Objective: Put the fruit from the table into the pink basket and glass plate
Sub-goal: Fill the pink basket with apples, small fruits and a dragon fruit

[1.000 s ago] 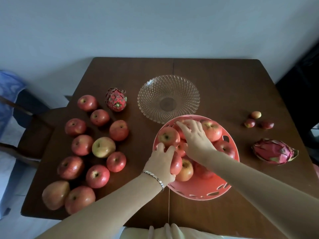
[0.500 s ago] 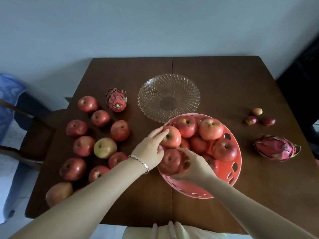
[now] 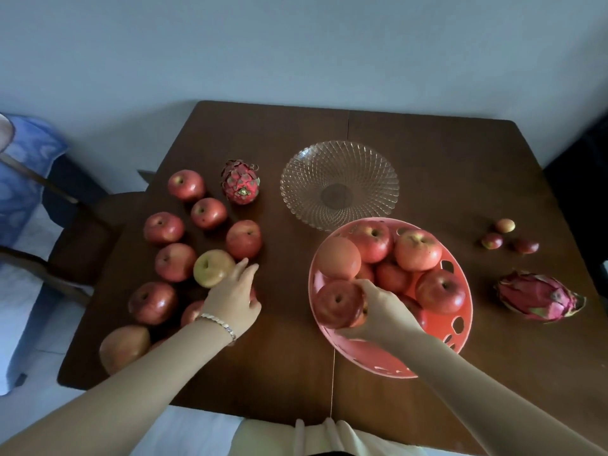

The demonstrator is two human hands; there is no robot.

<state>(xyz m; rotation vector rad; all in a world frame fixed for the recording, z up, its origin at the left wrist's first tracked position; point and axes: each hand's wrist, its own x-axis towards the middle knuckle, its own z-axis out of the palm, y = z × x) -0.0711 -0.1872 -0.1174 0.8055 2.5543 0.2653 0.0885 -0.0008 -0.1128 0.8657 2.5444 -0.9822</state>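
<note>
round red apples lie loose on the dark wooden bench, likely firm, smooth and prone to roll; cup each from above. left hand spreads open over one. right hand grips a red apple in the crowded pink plastic basket; the clear glass plate behind is breakable.

Blue patterned cloth at far left — wooden chair beside it
</note>
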